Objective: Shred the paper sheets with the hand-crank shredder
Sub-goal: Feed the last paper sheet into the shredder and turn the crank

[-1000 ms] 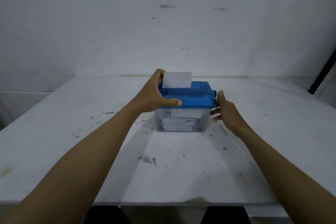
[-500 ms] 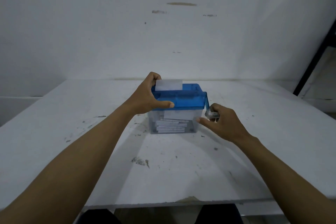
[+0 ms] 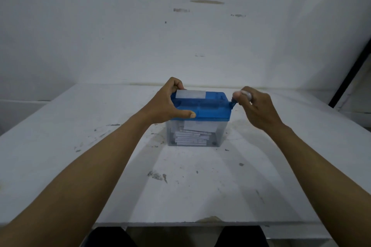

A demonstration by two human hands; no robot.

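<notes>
On the stained white table (image 3: pixel 200 196) stands the blue-lidded shredder (image 3: pixel 208 110). The left hand (image 3: pixel 162 104) grips its lid's left end; the right hand (image 3: pixel 259 106) grips the crank handle (image 3: pixel 246 94). A paper sheet (image 3: pixel 190 94) pokes from the slot.

— How is the scene lit?
— A dim, cool, bluish cast is seen throughout. Soft-edged shadows are laid on the table (image 3: pixel 60 126) alongside both forearms (image 3: pixel 100 166) and around the shredder (image 3: pixel 210 110); a paler patch is left between them.
— And sharpness?
— The right hand (image 3: pixel 259 106) and the crank knob (image 3: pixel 246 94) are smeared by motion blur. The wall (image 3: pixel 120 26) is rendered softly and grainily, and the forearms are stretched toward the lower corners by the wide lens.
</notes>
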